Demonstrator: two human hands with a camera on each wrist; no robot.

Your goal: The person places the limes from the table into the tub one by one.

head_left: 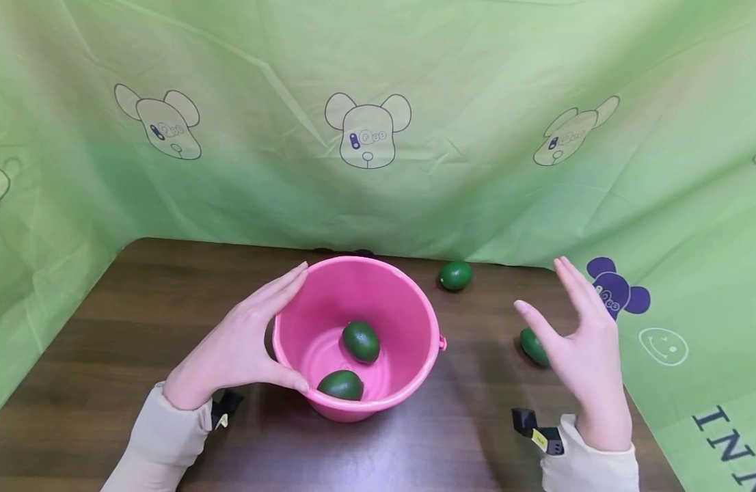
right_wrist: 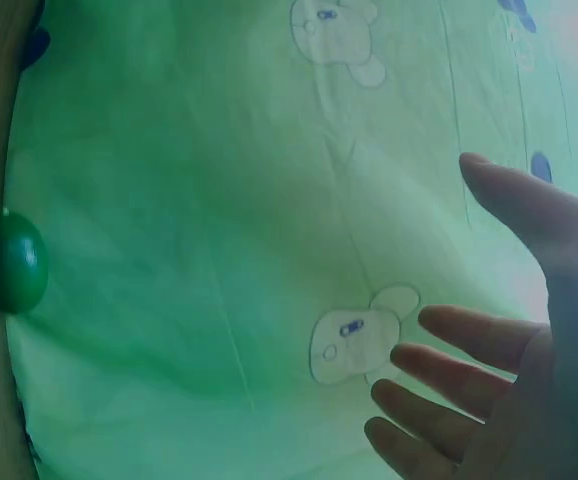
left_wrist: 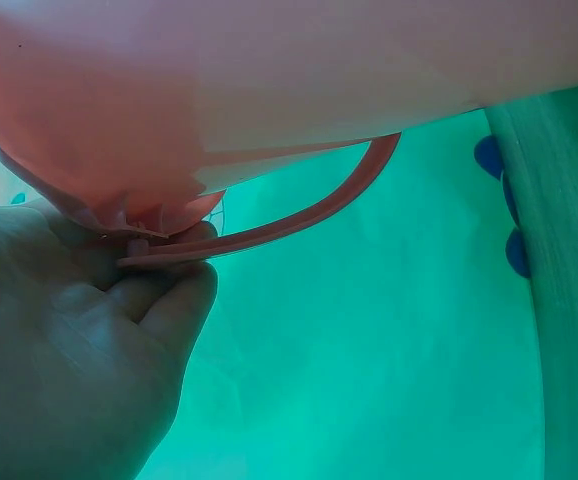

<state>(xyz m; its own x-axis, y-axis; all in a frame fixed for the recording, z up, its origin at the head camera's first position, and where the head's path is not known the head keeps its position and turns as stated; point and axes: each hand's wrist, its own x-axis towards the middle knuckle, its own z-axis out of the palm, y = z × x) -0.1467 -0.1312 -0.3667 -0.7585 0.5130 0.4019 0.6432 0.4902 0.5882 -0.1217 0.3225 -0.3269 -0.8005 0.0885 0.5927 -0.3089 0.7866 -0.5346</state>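
Observation:
A pink bucket (head_left: 409, 301) stands with its mouth tipped toward me in the head view, and two dark green oval fruits (head_left: 361, 342) lie inside it. My left hand (head_left: 245, 342) grips its left rim, thumb at the front and fingers farther back. In the left wrist view that hand (left_wrist: 79, 330) holds the rim beside the joint of the pink handle (left_wrist: 299, 215). Off to the right, my right hand (head_left: 590, 355) is raised with thumb and fingers spread and nothing between them. It partly covers another green fruit (head_left: 533, 347) on the table.
One more green fruit (head_left: 455, 275) lies behind the bucket to the right, near the back edge of the brown wooden table (head_left: 169, 294). A green printed cloth (head_left: 476, 171) hangs close behind the table and along its sides.

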